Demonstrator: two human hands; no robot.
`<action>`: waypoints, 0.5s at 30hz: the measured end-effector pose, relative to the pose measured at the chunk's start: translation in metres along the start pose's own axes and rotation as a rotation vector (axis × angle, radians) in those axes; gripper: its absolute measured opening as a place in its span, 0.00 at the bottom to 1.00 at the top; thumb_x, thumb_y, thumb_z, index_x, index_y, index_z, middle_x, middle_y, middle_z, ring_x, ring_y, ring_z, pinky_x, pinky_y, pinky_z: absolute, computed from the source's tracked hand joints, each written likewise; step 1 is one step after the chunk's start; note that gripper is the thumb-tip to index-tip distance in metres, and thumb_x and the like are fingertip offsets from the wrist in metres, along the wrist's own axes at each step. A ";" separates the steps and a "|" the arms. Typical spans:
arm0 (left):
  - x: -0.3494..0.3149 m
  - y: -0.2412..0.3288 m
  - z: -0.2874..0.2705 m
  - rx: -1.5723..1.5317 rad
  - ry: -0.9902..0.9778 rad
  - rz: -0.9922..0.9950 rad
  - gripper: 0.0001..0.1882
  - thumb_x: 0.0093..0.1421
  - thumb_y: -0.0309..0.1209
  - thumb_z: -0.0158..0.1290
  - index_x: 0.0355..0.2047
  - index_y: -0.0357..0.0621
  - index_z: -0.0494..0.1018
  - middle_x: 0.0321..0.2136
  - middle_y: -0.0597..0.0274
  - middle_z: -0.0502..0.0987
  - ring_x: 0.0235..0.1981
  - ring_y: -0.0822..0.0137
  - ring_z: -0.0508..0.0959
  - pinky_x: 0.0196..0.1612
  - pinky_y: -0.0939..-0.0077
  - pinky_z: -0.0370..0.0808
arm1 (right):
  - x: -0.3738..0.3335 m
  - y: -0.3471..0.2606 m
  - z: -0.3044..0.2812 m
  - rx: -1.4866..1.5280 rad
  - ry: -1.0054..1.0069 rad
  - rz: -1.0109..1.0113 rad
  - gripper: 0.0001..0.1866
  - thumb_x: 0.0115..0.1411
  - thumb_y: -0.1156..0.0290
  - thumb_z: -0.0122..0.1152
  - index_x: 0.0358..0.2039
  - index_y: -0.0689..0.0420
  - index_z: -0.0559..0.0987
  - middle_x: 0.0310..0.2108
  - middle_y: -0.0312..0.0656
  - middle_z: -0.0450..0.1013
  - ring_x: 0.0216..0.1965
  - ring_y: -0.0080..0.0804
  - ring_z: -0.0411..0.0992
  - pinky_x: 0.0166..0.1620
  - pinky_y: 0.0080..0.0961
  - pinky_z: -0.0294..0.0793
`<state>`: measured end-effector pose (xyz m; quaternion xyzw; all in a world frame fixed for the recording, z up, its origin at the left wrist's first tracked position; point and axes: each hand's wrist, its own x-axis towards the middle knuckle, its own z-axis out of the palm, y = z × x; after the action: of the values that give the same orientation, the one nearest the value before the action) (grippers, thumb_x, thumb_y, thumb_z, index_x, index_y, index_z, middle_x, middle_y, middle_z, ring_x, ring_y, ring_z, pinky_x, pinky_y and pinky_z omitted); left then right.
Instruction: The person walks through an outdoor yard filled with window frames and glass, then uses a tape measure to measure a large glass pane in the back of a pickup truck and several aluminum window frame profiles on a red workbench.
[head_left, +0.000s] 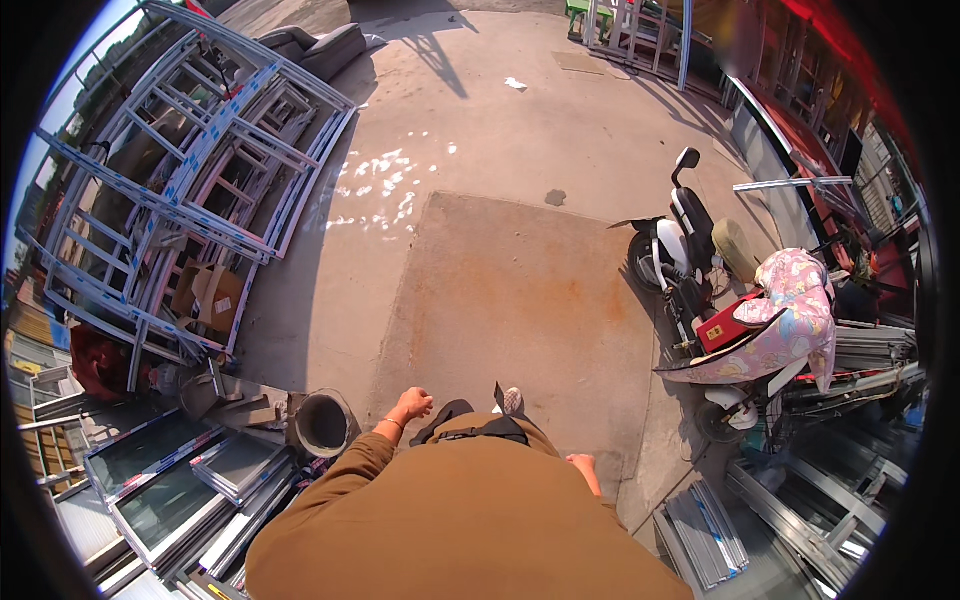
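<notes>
My left hand (pixel 413 403) hangs in front of my left hip, fingers curled loosely together, and no object shows in it. A thin red band circles that wrist. At my right side only a small part of my right hand (pixel 583 465) shows past my brown top, and its fingers are hidden. A grey bucket (pixel 325 422) stands on the ground to the left, nearest to my left hand but apart from it. Neither hand is seen touching anything. One shoe (pixel 513 401) shows below my waist on the concrete.
Metal window frames (pixel 215 150) are stacked at the left, with a cardboard box (pixel 212 297) among them. Glazed panels (pixel 165 490) lie at the lower left. An electric scooter (pixel 690 270) with a pink patterned cover (pixel 790 310) stands right. Metal profiles (pixel 705 535) lie lower right.
</notes>
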<state>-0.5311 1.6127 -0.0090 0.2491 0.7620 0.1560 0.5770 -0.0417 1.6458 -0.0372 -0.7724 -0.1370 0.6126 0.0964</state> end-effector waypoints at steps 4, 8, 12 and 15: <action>0.004 0.013 -0.013 -0.089 0.076 -0.076 0.13 0.65 0.30 0.50 0.42 0.30 0.75 0.29 0.54 0.82 0.27 0.64 0.82 0.28 0.69 0.80 | 0.024 -0.157 0.020 -0.042 0.000 -0.226 0.09 0.62 0.74 0.51 0.34 0.67 0.77 0.29 0.50 0.79 0.24 0.37 0.79 0.24 0.28 0.80; 0.005 0.051 -0.019 -0.018 0.079 -0.158 0.13 0.65 0.29 0.50 0.42 0.29 0.75 0.28 0.53 0.82 0.27 0.61 0.82 0.28 0.66 0.81 | 0.030 -0.288 0.062 -0.051 -0.080 -0.516 0.10 0.62 0.71 0.52 0.32 0.64 0.78 0.30 0.47 0.80 0.24 0.31 0.79 0.26 0.24 0.80; 0.041 0.096 -0.032 0.026 0.031 -0.200 0.13 0.65 0.28 0.49 0.42 0.29 0.75 0.30 0.51 0.82 0.27 0.60 0.82 0.29 0.66 0.81 | 0.046 -0.347 0.096 -0.083 -0.105 -0.566 0.10 0.63 0.70 0.52 0.32 0.62 0.79 0.30 0.45 0.80 0.25 0.30 0.79 0.27 0.24 0.80; 0.093 0.134 -0.056 0.094 -0.013 -0.169 0.13 0.65 0.28 0.49 0.42 0.28 0.74 0.30 0.50 0.82 0.27 0.59 0.83 0.29 0.66 0.81 | 0.068 -0.351 0.107 -0.089 -0.048 -0.423 0.09 0.61 0.71 0.54 0.30 0.62 0.80 0.28 0.44 0.80 0.24 0.30 0.79 0.25 0.25 0.80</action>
<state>-0.5771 1.7782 0.0032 0.2120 0.7830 0.0691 0.5807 -0.1639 1.9976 -0.0136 -0.7150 -0.3254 0.5904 0.1853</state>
